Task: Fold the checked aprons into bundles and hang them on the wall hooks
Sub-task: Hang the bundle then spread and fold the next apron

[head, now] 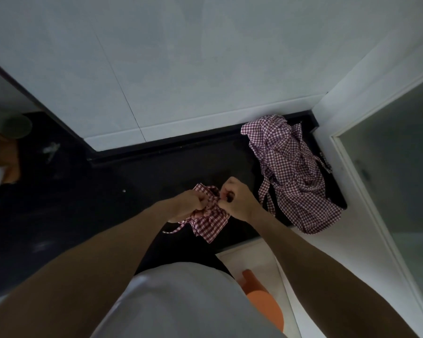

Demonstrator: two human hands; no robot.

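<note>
A red-and-white checked apron, rolled into a small bundle (209,222), hangs over the black counter (156,176) between both fists. My left hand (188,203) grips the bundle's left side. My right hand (237,198) pinches a strap at its top, knuckles nearly touching the left hand. A loose strap (176,229) trails down to the left. Several more checked aprons lie in a crumpled heap (293,174) at the counter's right end, against the wall corner. No wall hooks are in view.
White tiled wall (181,69) rises behind the counter. A white door frame (366,191) and dark opening stand at the right. A green cup (12,126) sits at far left. An orange object (261,296) lies on the pale floor below.
</note>
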